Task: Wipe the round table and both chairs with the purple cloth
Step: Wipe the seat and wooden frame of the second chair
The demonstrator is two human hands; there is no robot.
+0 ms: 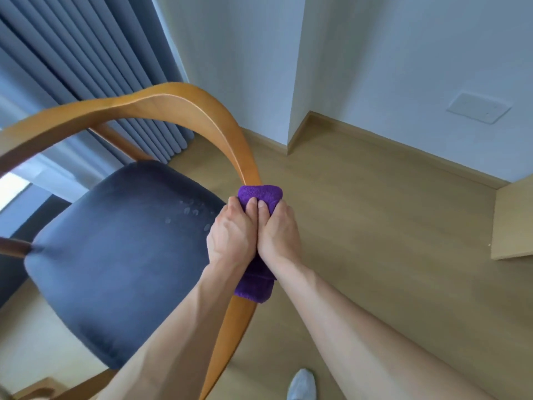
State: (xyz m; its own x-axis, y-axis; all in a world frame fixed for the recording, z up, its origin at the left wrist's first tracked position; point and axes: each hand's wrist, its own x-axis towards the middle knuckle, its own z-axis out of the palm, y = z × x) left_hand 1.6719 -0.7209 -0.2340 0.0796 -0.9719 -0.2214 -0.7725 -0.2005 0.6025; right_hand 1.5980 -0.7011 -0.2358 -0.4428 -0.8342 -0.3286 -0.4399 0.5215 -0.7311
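Note:
A wooden chair with a curved back rail (173, 102) and a dark blue padded seat (121, 255) fills the left of the view. The purple cloth (259, 194) is wrapped round the rail on its right-hand stretch. My left hand (230, 235) and my right hand (277, 229) sit side by side and both grip the cloth round the rail, thumbs pressed on top. A fold of the cloth hangs out below my wrists. Pale smudges mark the seat near my left hand. The round table and the other chair are out of view.
Grey-blue curtains (95, 70) hang behind the chair at the upper left. White walls with a wooden skirting board (375, 140) form a corner at the back. A pale wooden panel (513, 223) stands at the right edge. My socked foot (301, 385) is on the wooden floor.

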